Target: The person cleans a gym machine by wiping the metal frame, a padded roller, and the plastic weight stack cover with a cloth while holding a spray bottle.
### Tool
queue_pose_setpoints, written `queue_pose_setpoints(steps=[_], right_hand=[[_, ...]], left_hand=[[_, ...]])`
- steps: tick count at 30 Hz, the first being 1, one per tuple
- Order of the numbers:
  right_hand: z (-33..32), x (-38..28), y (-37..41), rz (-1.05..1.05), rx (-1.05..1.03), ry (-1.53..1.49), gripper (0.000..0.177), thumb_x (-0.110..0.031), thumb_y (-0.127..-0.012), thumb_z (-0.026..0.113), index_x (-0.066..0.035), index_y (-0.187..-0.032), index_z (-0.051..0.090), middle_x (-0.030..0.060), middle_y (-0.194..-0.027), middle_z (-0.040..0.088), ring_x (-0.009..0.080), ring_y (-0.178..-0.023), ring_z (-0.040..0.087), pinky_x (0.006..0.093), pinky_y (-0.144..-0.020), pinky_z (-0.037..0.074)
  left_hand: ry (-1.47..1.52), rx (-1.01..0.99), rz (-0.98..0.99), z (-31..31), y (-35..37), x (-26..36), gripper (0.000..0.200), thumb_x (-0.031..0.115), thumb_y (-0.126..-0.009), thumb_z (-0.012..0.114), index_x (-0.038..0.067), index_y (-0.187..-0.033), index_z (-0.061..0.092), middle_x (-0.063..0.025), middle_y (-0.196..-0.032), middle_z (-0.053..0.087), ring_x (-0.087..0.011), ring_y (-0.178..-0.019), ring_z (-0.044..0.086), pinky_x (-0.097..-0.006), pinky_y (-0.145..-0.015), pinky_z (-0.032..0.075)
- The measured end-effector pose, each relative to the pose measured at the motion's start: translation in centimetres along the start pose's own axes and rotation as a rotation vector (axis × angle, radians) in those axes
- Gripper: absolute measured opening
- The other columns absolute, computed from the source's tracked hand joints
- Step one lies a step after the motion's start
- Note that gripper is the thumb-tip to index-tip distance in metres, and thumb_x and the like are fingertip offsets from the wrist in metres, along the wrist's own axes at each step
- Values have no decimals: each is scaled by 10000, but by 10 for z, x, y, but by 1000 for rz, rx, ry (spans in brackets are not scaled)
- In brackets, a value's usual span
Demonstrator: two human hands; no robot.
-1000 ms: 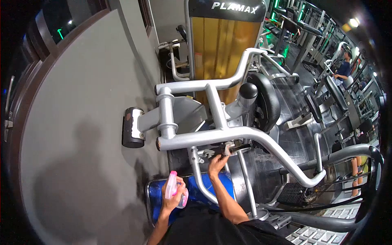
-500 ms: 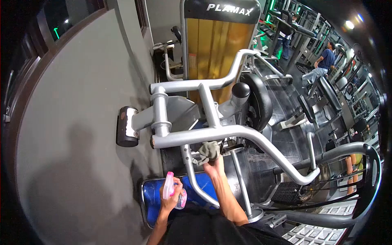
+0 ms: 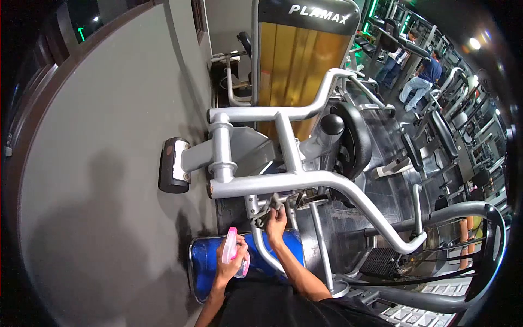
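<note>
My left hand (image 3: 233, 260) is wrapped round a spray bottle (image 3: 229, 248) with a clear head and pink parts, held upright low in the view. Just to its right, my right hand (image 3: 277, 226) grips a grey-green cloth (image 3: 275, 204), partly hidden by the fingers. The cloth lies against the lower metal frame (image 3: 252, 206) of a gym machine, under its thick silver tube arm (image 3: 261, 184). Behind both hands is a blue panel (image 3: 204, 256) with a metal rim.
A grey wall (image 3: 103, 125) runs along the left. The machine's gold-panelled tower (image 3: 289, 65) stands ahead, with a black round pad (image 3: 354, 136) beside it. Curved bars (image 3: 403, 245) reach to the right. Two people (image 3: 422, 82) are farther back among other machines.
My right hand has shifted left and turned, and the cloth is now bunched smaller in its fingers. The left hand keeps the spray bottle. The view has swung slightly left.
</note>
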State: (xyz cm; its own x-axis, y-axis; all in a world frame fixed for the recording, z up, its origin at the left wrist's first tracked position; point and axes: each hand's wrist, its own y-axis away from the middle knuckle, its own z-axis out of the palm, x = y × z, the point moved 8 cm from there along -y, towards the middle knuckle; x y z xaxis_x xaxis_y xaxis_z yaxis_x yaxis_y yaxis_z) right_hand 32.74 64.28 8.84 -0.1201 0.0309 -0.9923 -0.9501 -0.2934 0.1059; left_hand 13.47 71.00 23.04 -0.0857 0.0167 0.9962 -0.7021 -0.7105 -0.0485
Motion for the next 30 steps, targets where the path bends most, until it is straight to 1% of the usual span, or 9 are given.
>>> queue_pose_setpoints(steps=[4,12,14,15,16,18,19,26,30], right_hand=[[-35,73,-7,252,153,-147,219,-141,-931,558,-34,-1122,579,36,-937,619,113,-834,541,268,-738,435],[-69,-58,3,-142,445,-238,273,-105,-940,508,7,-1189,524,68,-1068,587,145,-955,532,281,-868,417],[-44,-79,-1,-301,271,-23,286,-29,-924,483,13,-1207,502,82,-1061,568,151,-964,524,273,-888,401],[-29,-82,1,-323,287,-126,381,15,-894,467,11,-1275,448,108,-1203,513,185,-1114,477,312,-958,377],[-23,-62,-5,-166,277,-115,445,98,-808,482,3,-1243,470,139,-1191,501,246,-1153,473,352,-998,355],[-6,-88,3,-629,220,494,523,136,-701,486,-11,-1203,496,181,-1157,504,329,-1149,485,394,-1002,363],[-2,-85,3,-667,207,517,454,135,-699,470,-9,-1128,514,169,-1098,539,310,-1051,528,352,-968,393],[-30,-60,-10,-618,235,473,272,55,-762,531,2,-1028,552,147,-990,582,304,-972,565,355,-900,427],[-37,-56,-18,-610,165,487,421,121,-653,547,-27,-1047,569,172,-1042,572,351,-1041,552,394,-930,423]], left_hand=[[28,-5,-3,-9,-2,0,170,-12,-866,589,-9,-1021,521,-49,-771,572,-112,-564,596,-257,-506,481],[65,-62,-87,-38,-15,-23,201,12,-857,614,10,-1039,530,-38,-788,575,-105,-565,594,-253,-516,492],[82,-68,-113,-45,-17,-25,203,18,-856,619,12,-1039,531,-35,-796,576,-104,-568,594,-251,-516,492],[53,-95,-100,-46,-21,-23,206,19,-855,622,14,-1040,532,-35,-803,576,-102,-571,593,-249,-516,492],[24,-121,-85,-46,-24,-22,208,21,-854,624,15,-1040,532,-35,-810,576,-100,-574,593,-248,-516,492],[30,-122,-95,-48,-29,-21,208,17,-852,624,18,-1038,532,-34,-808,576,-97,-578,592,-246,-516,491],[26,-128,-83,-49,-30,-19,205,14,-851,624,18,-1035,532,-35,-806,576,-96,-578,592,-245,-515,490],[-4,-110,-76,-59,-26,-20,199,10,-848,625,15,-1026,536,-40,-792,581,-96,-565,593,-241,-504,480],[-14,-97,-65,-62,-20,-17,200,12,-849,625,12,-1028,537,-42,-792,584,-96,-556,591,-242,-500,478]])
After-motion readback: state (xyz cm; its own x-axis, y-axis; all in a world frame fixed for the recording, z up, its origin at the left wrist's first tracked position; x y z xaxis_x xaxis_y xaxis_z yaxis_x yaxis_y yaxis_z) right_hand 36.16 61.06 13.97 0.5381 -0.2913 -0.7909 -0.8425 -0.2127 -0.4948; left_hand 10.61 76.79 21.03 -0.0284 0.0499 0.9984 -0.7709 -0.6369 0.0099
